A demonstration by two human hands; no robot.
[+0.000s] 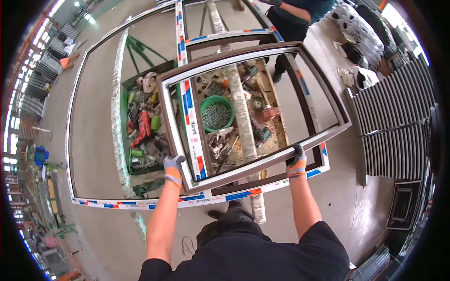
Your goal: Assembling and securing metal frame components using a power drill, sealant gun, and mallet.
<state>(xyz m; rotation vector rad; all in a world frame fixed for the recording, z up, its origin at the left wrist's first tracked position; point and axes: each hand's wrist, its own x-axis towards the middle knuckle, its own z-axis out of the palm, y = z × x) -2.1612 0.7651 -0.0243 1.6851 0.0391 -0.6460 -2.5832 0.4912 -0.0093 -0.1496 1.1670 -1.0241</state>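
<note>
Both gloved hands — left hand (173, 165), right hand (296, 161) — grip the brown sash frame (255, 51) by its near edge; its far side could tip and strike the larger window frame (75, 117) beneath.

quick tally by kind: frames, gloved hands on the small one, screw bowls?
Window frames: 2 – small brown sash held up, large frame lying beneath
Gloved hands gripping the sash: 2 – left hand, right hand
Green bowl of screws: 1
Total: 5
</note>
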